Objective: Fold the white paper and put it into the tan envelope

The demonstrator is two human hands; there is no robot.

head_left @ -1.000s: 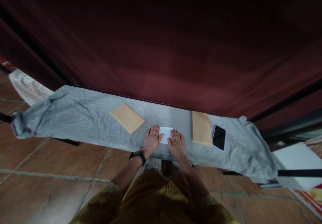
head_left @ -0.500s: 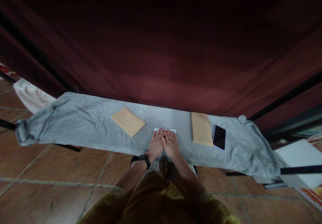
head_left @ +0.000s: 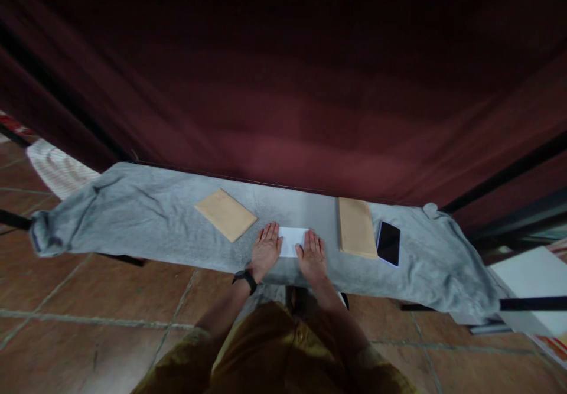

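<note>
Flattening duty, palms down

Judging by the pose, at the smoothing-down step. White paper [head_left: 293, 241] lying on the grey cloth [head_left: 150, 211], right between left hand [head_left: 264, 249] and right hand [head_left: 312, 258]. Fingers straight and laid flat at the side edges, gripping nothing. Can't tell whether folded or just a single sheet. Brown envelope [head_left: 225, 215] off to the left, brown stack [head_left: 357, 228] to the right, phone [head_left: 388, 244] just beside that. For the next move, probably worth keeping pressure even, then working a fingertip under one edge. Hard to pinch anything otherwise.
</note>
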